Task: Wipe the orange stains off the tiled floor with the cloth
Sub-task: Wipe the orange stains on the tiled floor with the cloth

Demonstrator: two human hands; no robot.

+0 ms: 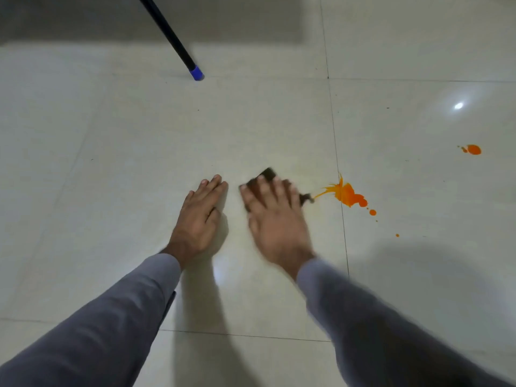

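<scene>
My right hand (275, 216) lies flat on a dark cloth (268, 173), pressing it to the pale tiled floor (125, 152); the hand is motion-blurred and covers most of the cloth. Just right of the cloth is a large orange stain (349, 194) on a tile joint, with a thin streak reaching toward the cloth and small drops trailing below right. A smaller orange stain (473, 149) sits farther right. My left hand (199, 216) rests palm down on the floor beside the right hand, fingers together, holding nothing.
A black pole with a blue tip (196, 73) slants down to the floor at the upper middle. A dark shadowed band runs along the top left. Tile joints cross the floor; a light glare (458, 105) shows at the right.
</scene>
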